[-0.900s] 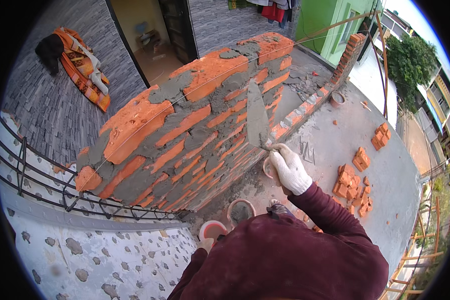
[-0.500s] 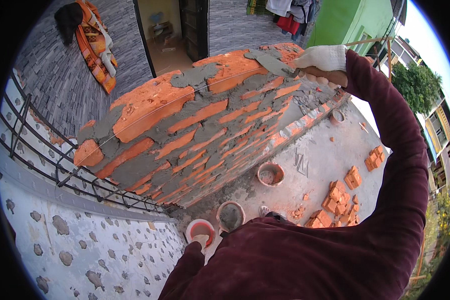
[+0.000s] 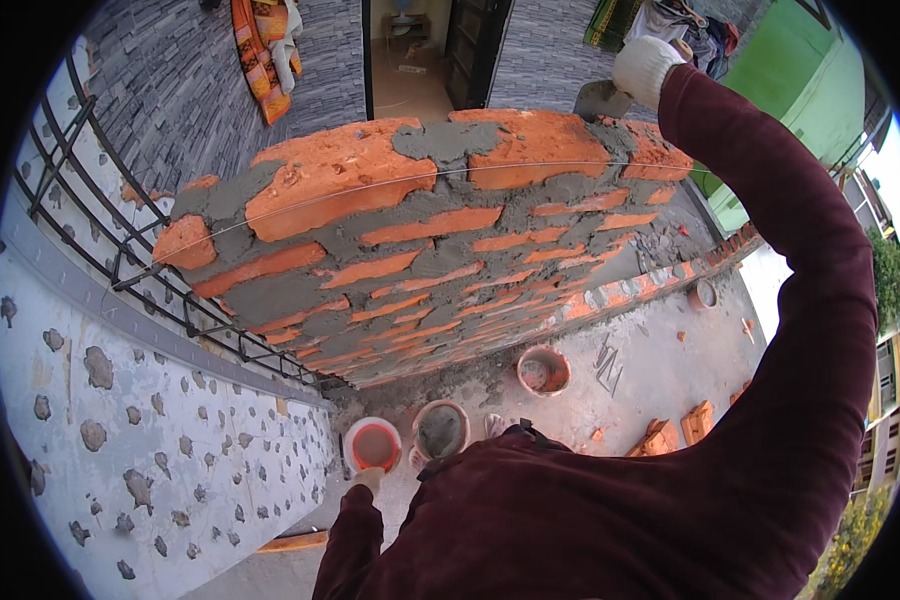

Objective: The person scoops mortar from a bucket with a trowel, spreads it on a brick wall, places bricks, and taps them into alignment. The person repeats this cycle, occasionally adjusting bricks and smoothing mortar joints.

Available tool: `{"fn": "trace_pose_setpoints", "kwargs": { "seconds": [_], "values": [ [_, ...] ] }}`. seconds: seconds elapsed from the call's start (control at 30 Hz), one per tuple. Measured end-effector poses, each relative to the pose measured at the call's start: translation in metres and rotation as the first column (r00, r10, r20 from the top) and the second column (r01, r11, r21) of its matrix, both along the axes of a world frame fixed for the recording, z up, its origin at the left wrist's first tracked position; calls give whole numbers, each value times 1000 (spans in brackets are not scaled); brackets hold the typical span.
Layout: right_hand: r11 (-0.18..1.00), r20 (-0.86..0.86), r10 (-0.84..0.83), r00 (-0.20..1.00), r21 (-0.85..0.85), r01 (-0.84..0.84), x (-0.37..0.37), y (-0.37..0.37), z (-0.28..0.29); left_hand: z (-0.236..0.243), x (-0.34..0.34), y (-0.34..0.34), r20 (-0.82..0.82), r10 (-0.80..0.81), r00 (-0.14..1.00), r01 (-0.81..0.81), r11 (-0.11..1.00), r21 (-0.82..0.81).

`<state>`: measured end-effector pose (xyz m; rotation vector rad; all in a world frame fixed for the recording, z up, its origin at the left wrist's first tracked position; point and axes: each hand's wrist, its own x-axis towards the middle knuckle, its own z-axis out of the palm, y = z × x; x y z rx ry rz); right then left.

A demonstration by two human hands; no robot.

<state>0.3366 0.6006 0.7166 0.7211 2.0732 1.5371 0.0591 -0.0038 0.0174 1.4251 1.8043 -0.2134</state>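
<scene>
My right hand (image 3: pixel 642 70), in a white glove, grips a trowel (image 3: pixel 600 100) at the far right top of a rough red brick wall (image 3: pixel 390 310). The trowel's blade is down beside the mortar (image 3: pixel 610 135) in a joint between top bricks. A thin string line (image 3: pixel 320 190) runs along the top course. My left hand (image 3: pixel 368 480) is low near the body, over the lower edge of a red-lined pail (image 3: pixel 358 432); I cannot make out its fingers or whether it touches the pail. Next to that pail stands a bucket of grey mortar (image 3: pixel 439 430).
Black rebar (image 3: pixel 120 270) runs beside the pitted white wall (image 3: pixel 190 450) on my left. Another bucket (image 3: pixel 542 370), loose bricks (image 3: pixel 697 421) and a low brick course (image 3: pixel 630 285) are below. Behind are a doorway (image 3: pixel 420 55), hanging cloths (image 3: pixel 260 55) and a green wall (image 3: pixel 790 90).
My right hand with the trowel has risen from the wall's middle face to beyond its top right end. The view has shifted, bringing more of the doorway wall in.
</scene>
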Motion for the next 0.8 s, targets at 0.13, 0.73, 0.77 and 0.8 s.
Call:
{"fn": "trace_pose_setpoints", "kwargs": {
  "seconds": [0.13,0.73,0.77,0.8],
  "values": [
    [974,-63,55,997,-216,-67,-79,-51,1,-69,-4,-65,84,285,955,-290,955,59],
    [821,-83,227,970,-520,-237,-353,-249,38,-61,9,-119,237,485,842,-513,856,70],
    [796,-124,282,951,-522,-304,-355,-241,35,-58,9,-123,93,329,940,-337,936,98],
    [799,-162,347,924,-464,-382,-347,-231,36,-57,4,-122,84,329,941,-335,939,78]
  ]
}}
